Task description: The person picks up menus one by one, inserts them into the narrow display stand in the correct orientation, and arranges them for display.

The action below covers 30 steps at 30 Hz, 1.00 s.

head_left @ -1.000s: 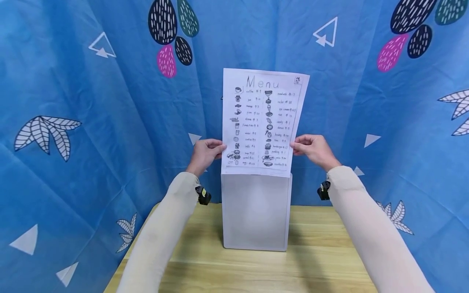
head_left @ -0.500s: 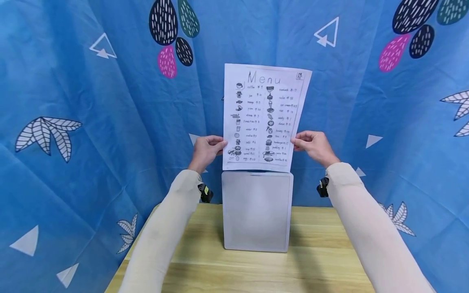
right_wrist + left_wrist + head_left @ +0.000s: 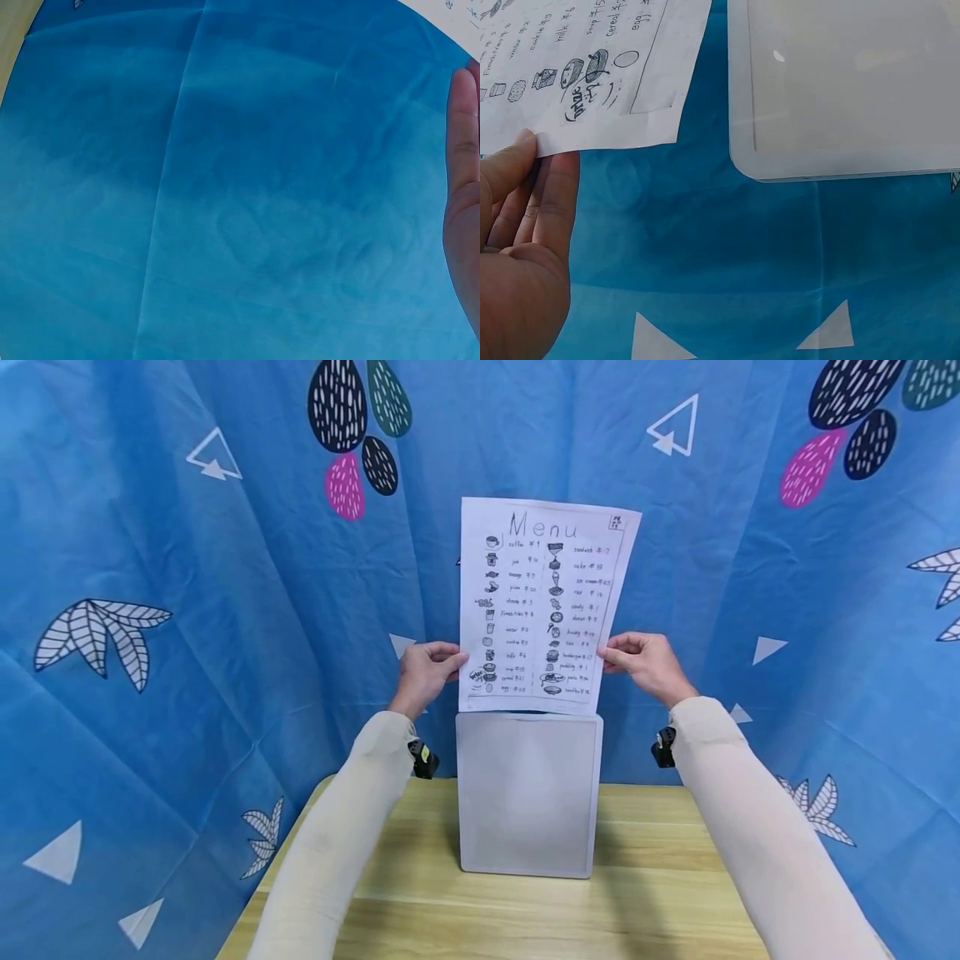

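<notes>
A white paper menu [image 3: 540, 610] with drawings of food and handwritten prices hangs upright between both hands. My left hand [image 3: 427, 675] pinches its left edge, low down, between thumb and fingers; the left wrist view shows that hand [image 3: 525, 217] with the thumb on the printed face. On the other side my right hand [image 3: 647, 664] pinches the lower right edge. Only part of the right hand [image 3: 463, 172] shows in the right wrist view. Just below the menu's bottom edge stands a clear-faced display frame [image 3: 528, 797], upright, with a pale rounded border [image 3: 741, 112].
The display frame stands on a light wooden table [image 3: 660, 877]. A blue patterned curtain [image 3: 247, 543] hangs behind and along both sides. Each sleeve cuff carries a small black camera [image 3: 423, 760].
The menu first rose, baring the frame's top edge that it overlapped, then dropped slightly. Both hands moved with it and kept their grip. The frame stayed standing.
</notes>
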### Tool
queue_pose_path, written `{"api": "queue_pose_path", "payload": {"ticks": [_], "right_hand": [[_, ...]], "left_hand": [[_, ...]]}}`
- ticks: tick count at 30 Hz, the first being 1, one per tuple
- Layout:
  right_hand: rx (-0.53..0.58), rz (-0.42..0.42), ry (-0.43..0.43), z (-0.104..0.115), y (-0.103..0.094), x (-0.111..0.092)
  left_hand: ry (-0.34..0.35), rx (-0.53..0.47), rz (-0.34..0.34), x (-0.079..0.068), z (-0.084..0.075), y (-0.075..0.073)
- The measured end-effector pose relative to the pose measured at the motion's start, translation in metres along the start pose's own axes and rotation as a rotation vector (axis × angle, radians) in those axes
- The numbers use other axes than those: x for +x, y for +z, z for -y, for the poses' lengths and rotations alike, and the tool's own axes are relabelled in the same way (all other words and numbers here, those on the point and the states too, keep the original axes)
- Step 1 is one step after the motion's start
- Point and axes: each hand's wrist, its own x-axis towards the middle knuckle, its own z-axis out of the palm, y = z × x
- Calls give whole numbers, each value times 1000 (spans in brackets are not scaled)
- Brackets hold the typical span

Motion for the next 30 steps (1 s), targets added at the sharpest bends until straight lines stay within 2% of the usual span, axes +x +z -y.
{"api": "queue_pose_path", "payload": {"ticks": [11, 22, 30], "right_hand": [[2, -23, 16, 0, 0, 1], [-2, 7, 17, -1, 0, -2], [-10, 23, 42, 0, -1, -3]], "left_hand": [[-3, 9, -1, 1, 0, 1], [-8, -4, 5, 1, 3, 2], [4, 37, -5, -1, 6, 5]]}}
